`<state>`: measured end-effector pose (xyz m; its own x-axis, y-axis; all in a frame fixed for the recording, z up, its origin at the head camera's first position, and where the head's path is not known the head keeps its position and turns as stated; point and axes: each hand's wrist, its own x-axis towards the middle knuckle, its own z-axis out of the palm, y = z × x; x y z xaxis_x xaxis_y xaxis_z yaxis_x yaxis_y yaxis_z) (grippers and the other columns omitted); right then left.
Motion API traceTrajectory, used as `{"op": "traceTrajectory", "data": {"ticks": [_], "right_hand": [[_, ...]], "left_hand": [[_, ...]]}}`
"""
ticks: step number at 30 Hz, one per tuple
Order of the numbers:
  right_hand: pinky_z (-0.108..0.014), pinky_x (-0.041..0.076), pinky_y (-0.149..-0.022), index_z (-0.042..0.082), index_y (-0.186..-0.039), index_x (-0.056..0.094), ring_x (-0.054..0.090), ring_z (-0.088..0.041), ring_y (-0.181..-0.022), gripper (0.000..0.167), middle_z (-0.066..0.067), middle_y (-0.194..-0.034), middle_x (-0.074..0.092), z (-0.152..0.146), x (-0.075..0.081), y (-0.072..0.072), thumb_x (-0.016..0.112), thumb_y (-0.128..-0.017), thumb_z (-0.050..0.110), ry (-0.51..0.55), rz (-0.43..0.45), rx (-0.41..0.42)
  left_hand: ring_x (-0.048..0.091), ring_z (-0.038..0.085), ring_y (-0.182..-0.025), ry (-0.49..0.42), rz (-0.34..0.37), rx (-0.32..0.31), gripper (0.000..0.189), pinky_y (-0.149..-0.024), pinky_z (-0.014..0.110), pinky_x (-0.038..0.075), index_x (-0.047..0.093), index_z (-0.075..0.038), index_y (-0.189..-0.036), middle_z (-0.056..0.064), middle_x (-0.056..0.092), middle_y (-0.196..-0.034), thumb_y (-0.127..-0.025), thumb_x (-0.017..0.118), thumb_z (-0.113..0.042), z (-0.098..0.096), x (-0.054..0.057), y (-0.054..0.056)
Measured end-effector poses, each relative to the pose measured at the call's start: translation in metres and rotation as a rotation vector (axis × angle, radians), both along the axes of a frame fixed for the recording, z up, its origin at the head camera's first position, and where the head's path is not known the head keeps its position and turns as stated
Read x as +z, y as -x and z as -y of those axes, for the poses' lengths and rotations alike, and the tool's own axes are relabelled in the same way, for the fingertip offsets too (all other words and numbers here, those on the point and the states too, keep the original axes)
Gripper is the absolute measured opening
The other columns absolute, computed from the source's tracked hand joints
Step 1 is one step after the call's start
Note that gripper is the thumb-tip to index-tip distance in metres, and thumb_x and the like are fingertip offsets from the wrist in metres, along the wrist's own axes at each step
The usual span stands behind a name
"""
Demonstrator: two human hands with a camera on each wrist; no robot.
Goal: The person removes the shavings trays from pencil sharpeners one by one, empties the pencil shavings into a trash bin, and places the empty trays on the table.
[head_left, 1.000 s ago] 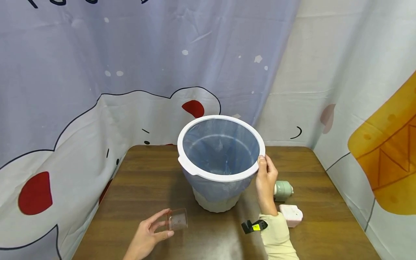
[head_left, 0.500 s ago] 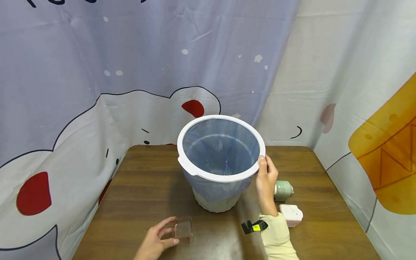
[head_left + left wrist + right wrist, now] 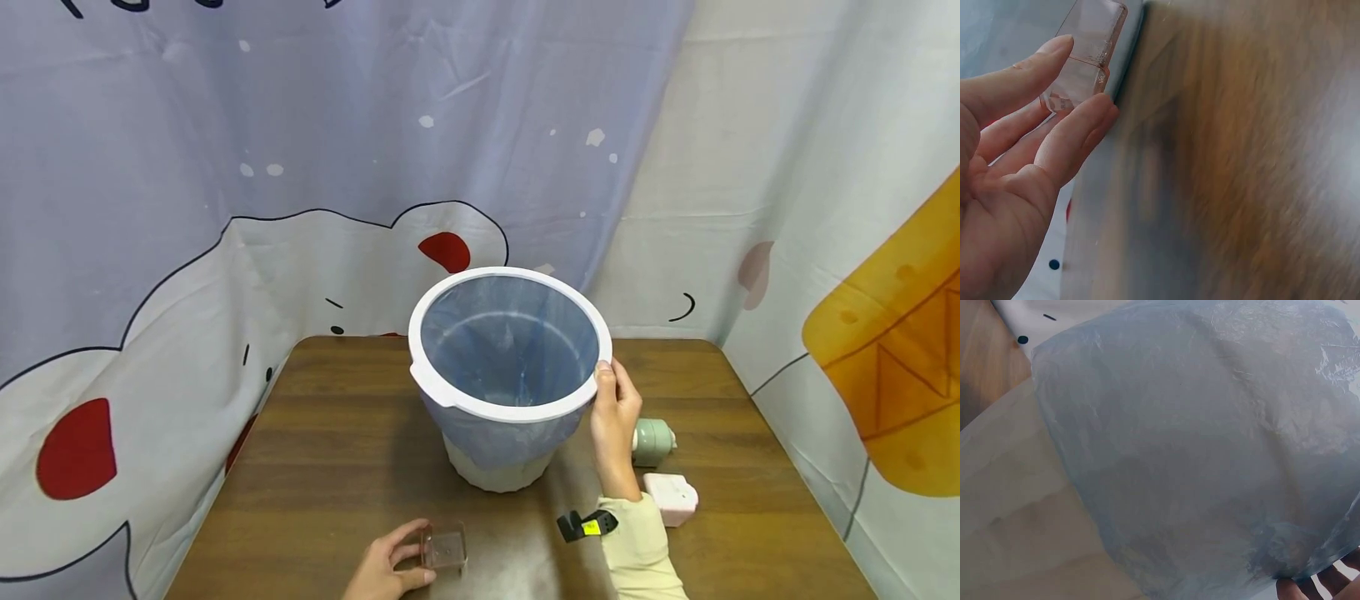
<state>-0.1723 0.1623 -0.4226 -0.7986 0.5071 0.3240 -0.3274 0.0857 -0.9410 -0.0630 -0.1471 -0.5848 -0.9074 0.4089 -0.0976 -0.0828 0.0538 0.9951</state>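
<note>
Evidently, a small transparent box with a pinkish tint is held between the thumb and fingers of the left hand, in front of a round bin and slightly to its left. In the left wrist view a seam across the box and its rounded corners are shown, details lost in the head view; whether anything is contained in it cannot be told. The white rim of the bin is gripped at its right side by the right hand, thumb on top. In the right wrist view, only fingertips are shown at the lower corner, while the crinkled, glossy liner and its loose hem over the pale, faceted wall are seen closely. Folds of translucent blue plastic are visible inside the bin. On the wood-grained tabletop, a green cylindrical object is seen lying to the right of the bin, and a pale pink block-shaped object is partly covered by the cream sleeve. A printed fabric curtain is hung behind.
</note>
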Motion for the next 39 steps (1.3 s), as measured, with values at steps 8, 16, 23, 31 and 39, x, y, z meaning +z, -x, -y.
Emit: {"op": "traceTrajectory", "data": {"ticks": [8, 16, 23, 31, 39], "right_hand": [[-0.018, 0.042, -0.081, -0.003, -0.118, 0.058, 0.053, -0.010, -0.092, 0.037, -0.021, -0.109, 0.061, -0.001, -0.003, 0.001, 0.050, -0.092, 0.022, -0.008, -0.001, -0.021], [-0.017, 0.042, -0.079, -0.003, -0.118, 0.059, 0.053, -0.010, -0.090, 0.037, -0.019, -0.107, 0.061, 0.000, -0.004, 0.000, 0.049, -0.092, 0.022, 0.000, -0.011, -0.016], [-0.015, 0.043, -0.078, -0.004, -0.117, 0.059, 0.054, -0.010, -0.089, 0.037, -0.021, -0.106, 0.060, 0.000, -0.004, 0.001, 0.048, -0.093, 0.022, 0.009, -0.020, -0.006], [-0.015, 0.042, -0.080, -0.003, -0.119, 0.058, 0.054, -0.009, -0.091, 0.037, -0.020, -0.110, 0.060, -0.001, -0.004, 0.001, 0.048, -0.093, 0.021, -0.003, -0.005, -0.006], [-0.016, 0.041, -0.080, -0.002, -0.119, 0.058, 0.053, -0.009, -0.091, 0.036, -0.021, -0.110, 0.060, 0.000, -0.004, 0.000, 0.048, -0.093, 0.020, -0.003, -0.014, 0.005]], "left_hand": [[0.048, 0.046, -0.112, 0.030, -0.110, -0.020, 0.072, -0.088, 0.024, 0.045, 0.037, 0.013, -0.131, 0.035, 0.039, -0.131, -0.073, 0.075, -0.006, -0.012, -0.009, -0.001], [0.050, 0.042, -0.112, 0.027, -0.104, -0.017, 0.071, -0.085, 0.027, 0.048, 0.041, 0.009, -0.131, 0.033, 0.041, -0.132, -0.072, 0.076, -0.007, -0.030, -0.012, -0.001], [0.054, 0.041, -0.109, 0.008, -0.137, -0.036, 0.067, -0.083, 0.027, 0.049, 0.045, 0.008, -0.128, 0.029, 0.048, -0.127, -0.070, 0.076, -0.004, -0.057, -0.017, 0.001], [0.059, 0.032, -0.105, 0.035, -0.132, -0.060, 0.064, -0.082, 0.033, 0.051, 0.050, 0.003, -0.126, 0.021, 0.058, -0.118, -0.068, 0.077, -0.004, -0.090, -0.014, 0.007], [0.061, 0.023, -0.100, 0.110, -0.177, -0.033, 0.061, -0.081, 0.028, 0.051, 0.056, -0.001, -0.121, 0.015, 0.061, -0.116, -0.064, 0.080, -0.008, -0.114, -0.015, 0.008]]}}
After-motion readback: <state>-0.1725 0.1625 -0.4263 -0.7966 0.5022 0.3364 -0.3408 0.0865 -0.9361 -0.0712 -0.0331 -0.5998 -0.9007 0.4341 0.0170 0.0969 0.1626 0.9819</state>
